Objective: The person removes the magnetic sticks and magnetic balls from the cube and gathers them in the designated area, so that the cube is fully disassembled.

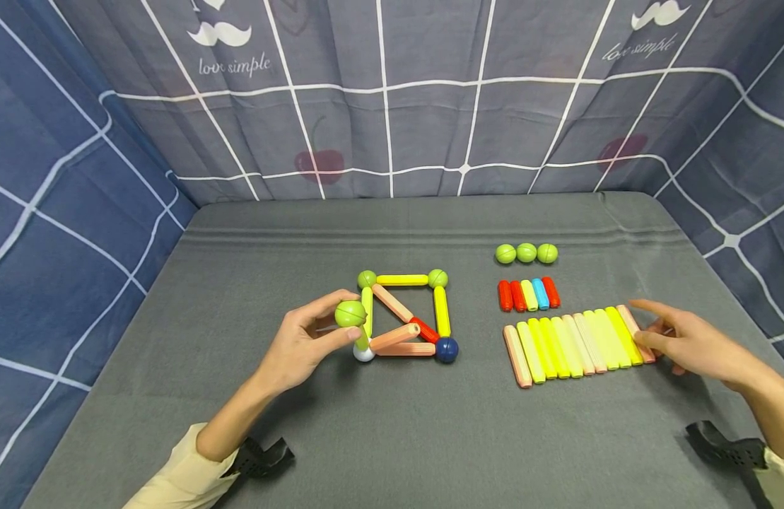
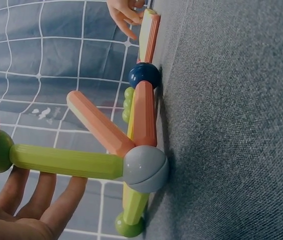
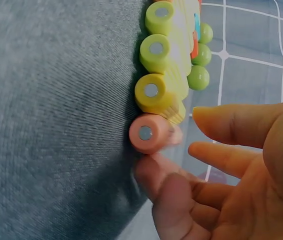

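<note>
My left hand (image 1: 309,339) pinches a green ball (image 1: 350,313) between thumb and fingers. Under that ball, a light-green magnetic stick (image 2: 66,161) rises from a grey-white ball (image 2: 145,169) at the near left corner of a four-sided frame. A slanted orange stick (image 2: 99,122) leaves the same corner, its far end free. The frame's near right corner is a dark blue ball (image 1: 447,350). At right, my right hand (image 1: 700,346) has its fingers loosely spread beside the orange end stick (image 3: 146,133) of a row; one fingertip appears to touch its side.
The row of yellow, green and orange sticks (image 1: 572,346) lies at right. Behind it are several short red, yellow and blue rods (image 1: 528,295) and three green balls (image 1: 527,252). A gridded curtain (image 1: 423,127) surrounds the grey table (image 1: 392,438).
</note>
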A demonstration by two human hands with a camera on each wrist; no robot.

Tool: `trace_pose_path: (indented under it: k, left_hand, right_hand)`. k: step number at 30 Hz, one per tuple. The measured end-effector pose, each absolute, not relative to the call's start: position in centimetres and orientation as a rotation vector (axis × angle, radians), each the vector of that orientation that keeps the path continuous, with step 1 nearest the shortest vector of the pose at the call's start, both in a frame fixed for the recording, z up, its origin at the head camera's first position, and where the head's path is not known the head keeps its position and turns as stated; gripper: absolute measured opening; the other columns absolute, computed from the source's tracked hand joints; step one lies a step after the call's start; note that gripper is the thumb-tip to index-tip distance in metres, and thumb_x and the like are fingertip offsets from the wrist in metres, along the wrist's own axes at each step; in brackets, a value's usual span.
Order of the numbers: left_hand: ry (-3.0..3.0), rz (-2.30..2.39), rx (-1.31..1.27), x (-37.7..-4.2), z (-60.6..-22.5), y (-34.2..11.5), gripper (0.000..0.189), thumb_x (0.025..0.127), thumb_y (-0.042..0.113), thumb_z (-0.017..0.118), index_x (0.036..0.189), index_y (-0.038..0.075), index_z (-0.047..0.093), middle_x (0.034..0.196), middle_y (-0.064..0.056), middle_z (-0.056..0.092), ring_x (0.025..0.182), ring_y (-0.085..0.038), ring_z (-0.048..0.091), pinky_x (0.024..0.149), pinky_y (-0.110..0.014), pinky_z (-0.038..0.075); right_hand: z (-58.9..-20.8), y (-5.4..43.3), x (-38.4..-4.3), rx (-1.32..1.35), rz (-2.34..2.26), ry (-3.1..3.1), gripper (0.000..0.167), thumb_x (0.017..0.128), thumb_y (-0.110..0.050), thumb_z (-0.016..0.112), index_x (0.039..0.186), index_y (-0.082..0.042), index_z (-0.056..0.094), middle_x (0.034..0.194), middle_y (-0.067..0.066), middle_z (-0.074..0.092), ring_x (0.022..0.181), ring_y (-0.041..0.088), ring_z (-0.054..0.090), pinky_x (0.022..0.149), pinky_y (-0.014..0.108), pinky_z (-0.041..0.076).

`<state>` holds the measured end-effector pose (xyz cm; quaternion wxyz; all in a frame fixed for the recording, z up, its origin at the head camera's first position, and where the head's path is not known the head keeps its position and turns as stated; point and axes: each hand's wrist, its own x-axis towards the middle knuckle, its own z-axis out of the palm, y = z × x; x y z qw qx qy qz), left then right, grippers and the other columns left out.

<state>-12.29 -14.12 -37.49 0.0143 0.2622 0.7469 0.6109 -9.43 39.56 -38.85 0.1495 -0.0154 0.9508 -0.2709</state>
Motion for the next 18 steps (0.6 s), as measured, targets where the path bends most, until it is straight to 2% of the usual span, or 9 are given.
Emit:
trace_pose_path:
  k: [5, 9, 15, 18]
  left_hand:
    - [2.318, 1.916, 0.823, -12.3, -37.5, -14.2, 0.039, 0.087, -0.004, 0.071, 0.124, 0.004, 0.063, 0.104, -0.009, 0.065, 0.09, -0.027, 0.066, 0.078, -0.031, 0.056]
    - [2.314, 1.921, 0.828, -12.4, -37.6, -14.2, 0.039, 0.087, -0.005, 0.071, 0.124, 0.004, 0.063, 0.104, -0.009, 0.065, 0.09, -0.026, 0.066, 0.078, -0.031, 0.056]
    - [2.316, 1.919, 0.828, -12.3, -37.6, -14.1, 0.038, 0.088, -0.004, 0.071, 0.124, 0.005, 0.063, 0.104, -0.009, 0.065, 0.088, -0.026, 0.066, 0.077, -0.031, 0.056]
    - [2.306, 1.926, 0.835, -12.4, -37.7, -14.1, 0.038, 0.088, -0.004, 0.071, 0.124, 0.005, 0.063, 0.103, -0.009, 0.065, 0.089, -0.026, 0.066, 0.077, -0.031, 0.056]
  right_hand:
    - [-38.2, 39.3, -9.4, -0.007, -0.785, 2.796, 0.059, 0.102, -0.023, 0.055, 0.142, 0.015, 0.032, 0.096, 0.013, 0.059, 0.069, 0.015, 0.052, 0.049, 0.03, 0.047]
    - [-37.8, 38.4, -9.5, -0.043, -0.845, 2.835, 0.055, 0.102, -0.021, 0.056, 0.141, 0.013, 0.037, 0.1, 0.017, 0.059, 0.072, 0.015, 0.054, 0.051, 0.029, 0.048]
    - [-37.0, 34.5, -9.3, -0.255, -0.954, 2.922, 0.039, 0.097, -0.011, 0.062, 0.132, 0.005, 0.054, 0.107, 0.017, 0.063, 0.077, 0.007, 0.058, 0.056, 0.028, 0.051]
    - [-36.3, 31.4, -9.1, -0.398, -1.033, 2.923, 0.034, 0.095, -0.008, 0.065, 0.127, 0.0, 0.06, 0.102, 0.013, 0.067, 0.077, 0.007, 0.061, 0.055, 0.028, 0.052]
